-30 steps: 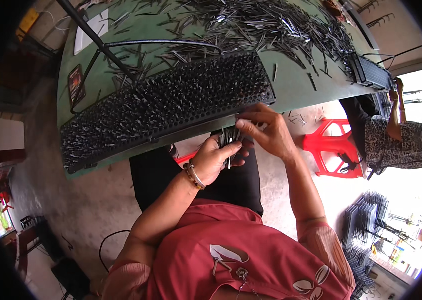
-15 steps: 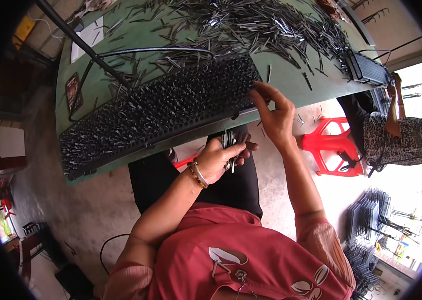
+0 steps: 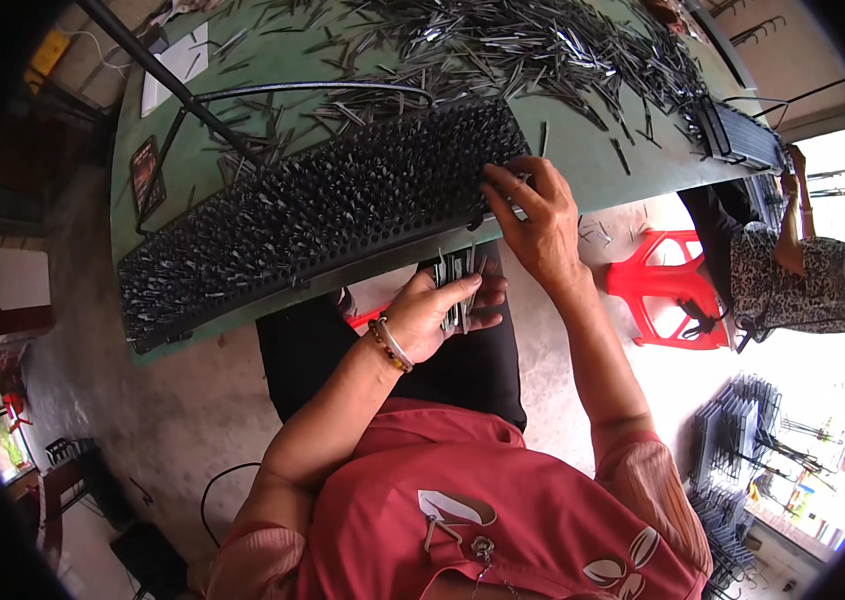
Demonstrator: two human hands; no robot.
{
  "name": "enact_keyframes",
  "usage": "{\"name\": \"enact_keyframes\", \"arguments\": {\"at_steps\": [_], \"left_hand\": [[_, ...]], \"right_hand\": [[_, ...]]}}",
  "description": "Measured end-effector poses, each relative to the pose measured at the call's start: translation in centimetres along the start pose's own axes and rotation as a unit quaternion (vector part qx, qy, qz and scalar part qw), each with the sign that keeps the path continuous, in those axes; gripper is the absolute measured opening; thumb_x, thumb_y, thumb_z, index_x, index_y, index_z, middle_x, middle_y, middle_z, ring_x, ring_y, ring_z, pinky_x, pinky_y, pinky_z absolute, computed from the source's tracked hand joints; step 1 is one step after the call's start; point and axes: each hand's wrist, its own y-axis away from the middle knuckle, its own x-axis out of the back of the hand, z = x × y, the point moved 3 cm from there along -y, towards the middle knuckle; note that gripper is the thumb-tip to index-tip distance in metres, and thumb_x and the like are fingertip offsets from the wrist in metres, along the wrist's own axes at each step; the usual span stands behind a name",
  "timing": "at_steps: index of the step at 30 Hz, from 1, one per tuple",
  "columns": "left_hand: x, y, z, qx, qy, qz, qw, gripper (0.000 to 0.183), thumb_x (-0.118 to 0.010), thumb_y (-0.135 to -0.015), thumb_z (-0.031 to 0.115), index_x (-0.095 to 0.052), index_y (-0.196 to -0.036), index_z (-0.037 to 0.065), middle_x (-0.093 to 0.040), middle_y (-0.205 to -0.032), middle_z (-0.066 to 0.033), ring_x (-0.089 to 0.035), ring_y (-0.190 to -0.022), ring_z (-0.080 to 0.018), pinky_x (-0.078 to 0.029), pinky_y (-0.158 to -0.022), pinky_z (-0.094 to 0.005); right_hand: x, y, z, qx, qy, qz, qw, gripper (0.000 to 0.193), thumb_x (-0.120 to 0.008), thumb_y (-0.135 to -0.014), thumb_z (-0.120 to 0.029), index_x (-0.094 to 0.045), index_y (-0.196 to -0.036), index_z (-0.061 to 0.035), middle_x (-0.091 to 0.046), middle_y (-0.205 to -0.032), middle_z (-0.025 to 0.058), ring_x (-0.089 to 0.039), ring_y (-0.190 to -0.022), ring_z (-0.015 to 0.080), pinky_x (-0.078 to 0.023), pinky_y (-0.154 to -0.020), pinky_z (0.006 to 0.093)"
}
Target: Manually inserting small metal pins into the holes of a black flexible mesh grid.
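Observation:
A long black rack (image 3: 333, 258), full of holes along its front, lies slantwise along the near edge of the green table, densely filled with thin dark metal strips standing on end. My left hand (image 3: 436, 308) is closed round a small bundle of metal strips (image 3: 456, 283), below the rack's front edge and over my lap. At the rack's right end, my right hand (image 3: 541, 222) has its thumb and fingers bent together among the holes. Its fingertips touch the rack there, and whatever they pinch is too small to make out.
Loose metal strips (image 3: 543, 55) are heaped across the back of the green table (image 3: 583, 165). A phone (image 3: 148, 178) lies left of the rack, under a black metal frame (image 3: 158, 80). To the right, another person (image 3: 803, 280) works near a red plastic stool (image 3: 658, 285) and a smaller rack (image 3: 738, 135).
My right hand has moved slightly left and inward along the rack's right end. My left hand has shifted a little, the bundle turning so more strips show.

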Motion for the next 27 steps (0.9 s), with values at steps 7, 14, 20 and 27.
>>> {"name": "enact_keyframes", "arguments": {"at_steps": [7,14,20,27], "left_hand": [[-0.3,0.1,0.2,-0.050,-0.046,0.018,0.998,0.021,-0.052,-0.093,0.010,-0.056,-0.113,0.004,-0.063,-0.102,-0.0079,-0.063,-0.094,-0.0171,-0.054,-0.078,-0.0338],[-0.6,0.3,0.8,-0.122,-0.044,0.021,0.991,0.022,-0.051,-0.093,0.010,-0.056,-0.112,0.000,-0.065,-0.099,-0.0105,-0.065,-0.090,-0.0186,-0.054,-0.078,-0.0322],[-1.4,0.2,0.1,-0.076,-0.096,-0.010,0.992,0.024,-0.051,-0.093,0.015,-0.056,-0.111,0.001,-0.065,-0.101,-0.0110,-0.065,-0.092,-0.0194,-0.054,-0.079,-0.0340],[-1.3,-0.2,0.1,-0.043,-0.067,-0.006,0.997,0.028,-0.050,-0.093,0.016,-0.053,-0.116,0.000,-0.063,-0.107,-0.0137,-0.063,-0.099,-0.0218,-0.055,-0.079,-0.0370]], "right_hand": [[-0.3,0.1,-0.5,-0.002,0.035,-0.037,0.999,0.020,-0.072,-0.073,-0.008,-0.069,-0.092,-0.0051,-0.059,-0.088,0.0091,-0.059,-0.079,0.0279,-0.048,-0.068,0.0346],[1.3,2.6,-0.9,-0.203,-0.236,-0.183,0.932,0.020,-0.067,-0.085,-0.017,-0.068,-0.094,0.0011,-0.063,-0.092,0.0089,-0.059,-0.080,0.0139,-0.047,-0.067,0.0280],[0.7,4.0,-0.2,-0.359,-0.402,-0.214,0.814,0.020,-0.068,-0.085,-0.015,-0.068,-0.089,0.0048,-0.062,-0.082,0.0044,-0.057,-0.072,0.0084,-0.046,-0.064,0.0230],[2.4,2.3,1.3,-0.375,-0.397,-0.129,0.828,0.020,-0.067,-0.085,-0.015,-0.068,-0.092,0.0038,-0.067,-0.079,0.0042,-0.058,-0.071,0.0085,-0.048,-0.065,0.0228]]}}
